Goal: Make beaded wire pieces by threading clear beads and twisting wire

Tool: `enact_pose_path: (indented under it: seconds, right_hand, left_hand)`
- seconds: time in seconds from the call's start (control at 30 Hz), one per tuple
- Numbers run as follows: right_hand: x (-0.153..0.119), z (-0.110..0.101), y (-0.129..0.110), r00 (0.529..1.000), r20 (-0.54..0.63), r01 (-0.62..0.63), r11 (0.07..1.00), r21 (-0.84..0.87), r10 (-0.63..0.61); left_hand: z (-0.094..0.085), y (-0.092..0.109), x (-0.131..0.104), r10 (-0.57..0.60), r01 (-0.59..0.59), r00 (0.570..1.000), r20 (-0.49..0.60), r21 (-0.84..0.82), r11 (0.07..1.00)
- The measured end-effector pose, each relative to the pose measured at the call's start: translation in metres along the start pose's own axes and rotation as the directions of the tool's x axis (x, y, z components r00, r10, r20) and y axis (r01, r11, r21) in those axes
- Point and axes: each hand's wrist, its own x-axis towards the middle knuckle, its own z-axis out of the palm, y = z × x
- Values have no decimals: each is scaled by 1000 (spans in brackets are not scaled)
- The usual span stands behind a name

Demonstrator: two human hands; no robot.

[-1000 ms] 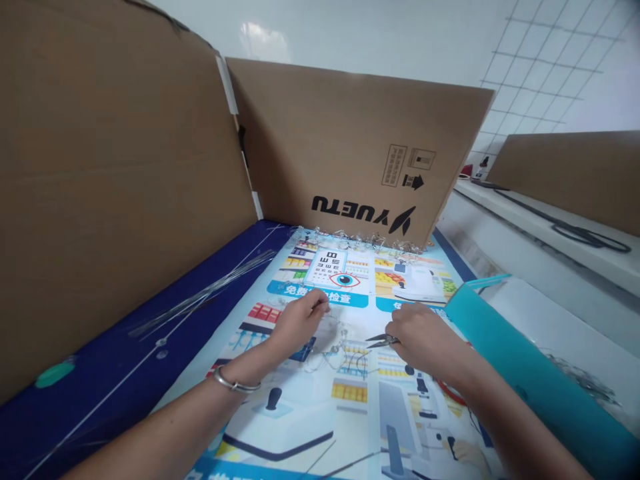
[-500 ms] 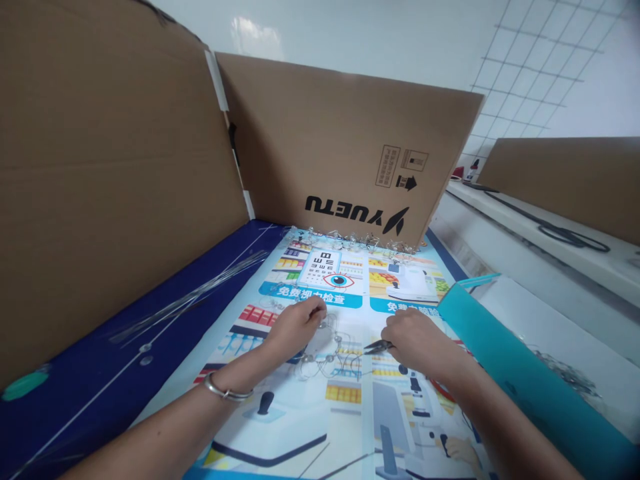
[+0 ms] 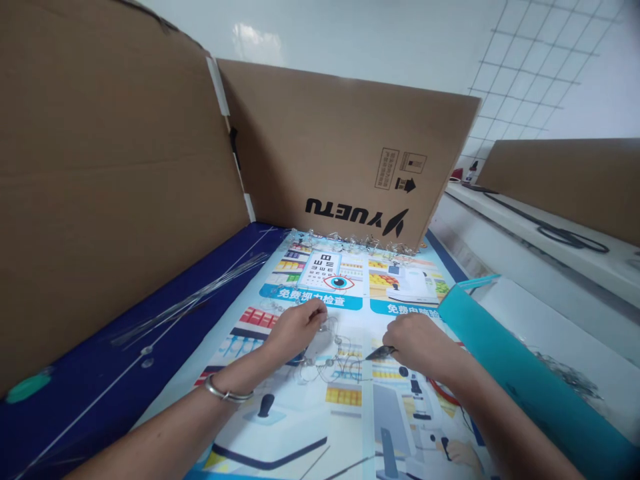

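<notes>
My left hand (image 3: 300,325), with a silver bangle at the wrist, pinches one end of a looped wire strand with clear beads (image 3: 330,362). The strand hangs in curls below and to the right of the fingers, over the printed sheet. In my right hand (image 3: 417,340) is a pair of pliers (image 3: 381,353), its dark pointed jaws aimed left at the strand. The jaws look closed, and their tip is near the rightmost wire loops; I cannot tell whether it touches them. My palm hides the handles.
Cardboard panels (image 3: 345,147) stand behind and at the left. Beaded wire pieces (image 3: 350,240) line the foot of the back panel. Straight wires (image 3: 195,297) lie on the blue cloth at left. On the right, a teal-edged box (image 3: 520,360) holds a tangle of wire (image 3: 567,373).
The pliers' jaws, parted half a second ago, have come together and tilted slightly. My left hand keeps its place with the beaded strand.
</notes>
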Motion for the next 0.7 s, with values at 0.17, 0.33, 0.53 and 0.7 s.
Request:
enact_pose_path:
  seconds: [0.17,0.33,0.53,0.7]
  right_hand:
    - [-5,-6,7,1000,-4,-28,999,34,28]
    - [-6,-17,11,996,-50,-71,989,133,78]
    - [14,4,1,950,-149,-234,943,237,273]
    - [26,28,-9,884,-209,-338,881,332,418]
  left_hand:
    - [1,-2,0,17,-17,1000,11,-38,999]
    - [1,-2,0,30,-30,999,19,-37,999]
    - [1,-1,1,119,-119,993,-14,-10,993]
    - [-5,5,3,278,-282,948,-152,-4,959]
